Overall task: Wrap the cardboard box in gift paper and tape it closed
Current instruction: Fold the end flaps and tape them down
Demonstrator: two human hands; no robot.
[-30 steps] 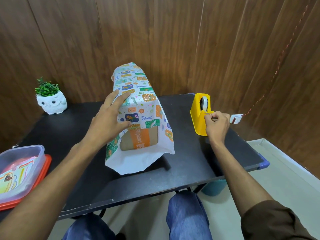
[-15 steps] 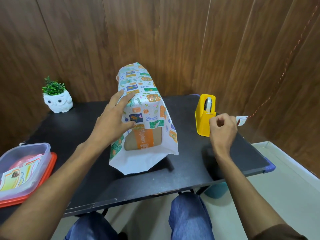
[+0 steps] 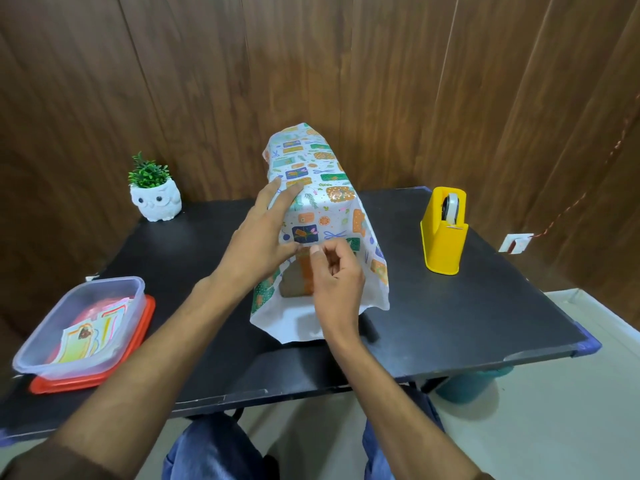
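My left grip point(image 3: 258, 237) lies spread flat on the left side of the gift paper point(image 3: 322, 188), fingers straight. My right grip point(image 3: 334, 275) is curled in front of the cardboard box point(image 3: 294, 278), thumb and forefinger pressed together at the paper's lower edge. I cannot tell whether anything is between them, and this hand hides much of the brown open end. The glossy patterned sheet drapes over the one box at mid-table point(image 3: 450, 323). Right of the box stands one yellow plastic tape dispenser point(image 3: 443, 244). Left of it are one white owl pot point(image 3: 156, 202) and, nearer me, one clear tub point(image 3: 79, 327) on a red lid point(image 3: 138, 341).
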